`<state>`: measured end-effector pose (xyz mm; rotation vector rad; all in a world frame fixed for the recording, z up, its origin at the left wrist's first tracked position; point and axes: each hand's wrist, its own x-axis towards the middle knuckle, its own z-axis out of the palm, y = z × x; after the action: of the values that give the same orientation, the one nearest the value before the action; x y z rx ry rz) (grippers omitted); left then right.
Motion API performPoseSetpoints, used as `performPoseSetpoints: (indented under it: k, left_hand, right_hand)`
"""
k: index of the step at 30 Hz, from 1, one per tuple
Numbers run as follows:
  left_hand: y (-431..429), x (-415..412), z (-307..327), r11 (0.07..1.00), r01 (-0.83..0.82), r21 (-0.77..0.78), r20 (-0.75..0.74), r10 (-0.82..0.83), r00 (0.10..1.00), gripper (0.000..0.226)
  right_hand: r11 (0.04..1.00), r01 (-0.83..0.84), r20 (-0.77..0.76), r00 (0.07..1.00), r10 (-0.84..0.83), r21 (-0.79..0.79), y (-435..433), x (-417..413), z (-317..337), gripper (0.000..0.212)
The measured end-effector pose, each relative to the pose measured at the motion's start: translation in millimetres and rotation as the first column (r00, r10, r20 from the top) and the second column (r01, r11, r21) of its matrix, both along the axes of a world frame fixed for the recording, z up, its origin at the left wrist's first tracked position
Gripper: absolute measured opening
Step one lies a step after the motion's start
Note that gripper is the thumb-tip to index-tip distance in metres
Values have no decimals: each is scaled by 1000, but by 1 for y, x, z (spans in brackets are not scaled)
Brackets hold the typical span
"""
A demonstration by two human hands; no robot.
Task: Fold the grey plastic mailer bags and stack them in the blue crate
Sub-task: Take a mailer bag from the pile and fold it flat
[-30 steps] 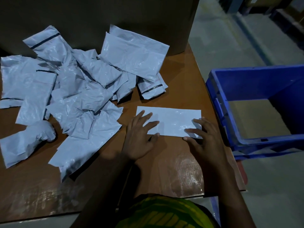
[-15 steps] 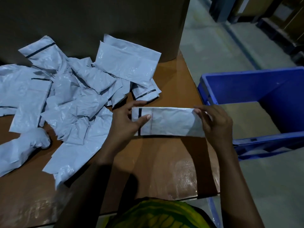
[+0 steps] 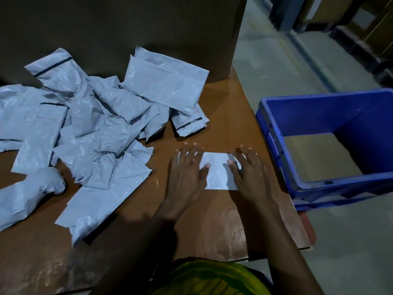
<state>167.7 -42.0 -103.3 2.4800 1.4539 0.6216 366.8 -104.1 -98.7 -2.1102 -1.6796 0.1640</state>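
Note:
A folded grey mailer bag (image 3: 217,171) lies flat on the brown table (image 3: 202,226) near its right side. My left hand (image 3: 187,171) presses on the bag's left half with straight, spread fingers. My right hand (image 3: 248,171) lies flat on its right half the same way. Only the bag's middle strip shows between the hands. The blue crate (image 3: 274,128) stands to the right of the table, beside my right hand, and no bags show inside it. A heap of loose grey mailer bags (image 3: 89,133) covers the table's left and back.
A tall brown cardboard wall (image 3: 127,28) rises behind the heap. Grey concrete floor (image 3: 276,67) runs past the table's right edge, with shelving and boxes at the far right. A green-yellow garment shows at the bottom edge.
Half a second ago both hands held the bag up by its ends above the table. Now it lies on the table and both hands press it flat.

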Motion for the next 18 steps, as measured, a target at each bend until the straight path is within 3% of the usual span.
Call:
performPoseSetpoints:
  k: [3, 5, 10, 18]
  left_hand:
    - [-9, 10, -18, 1000, 15, 12, -214, -12, 977, 73]
    - [-11, 9, -26, 999, 0, 39, -263, 11, 965, 76]
    - [-11, 8, -31, 999, -10, 53, -269, 24, 963, 76]
    - [0, 6, -43, 1000, 5, 31, -212, 2, 977, 77]
  right_hand:
    - [996, -48, 1, 999, 48, -70, -10, -7, -15, 56]
    - [995, -53, 59, 997, 58, -82, -13, -8, -21, 60]
    - [995, -24, 124, 992, 36, -93, -10, -9, -25, 64]
    - [995, -6, 109, 994, 17, -95, -8, -8, -26, 65]
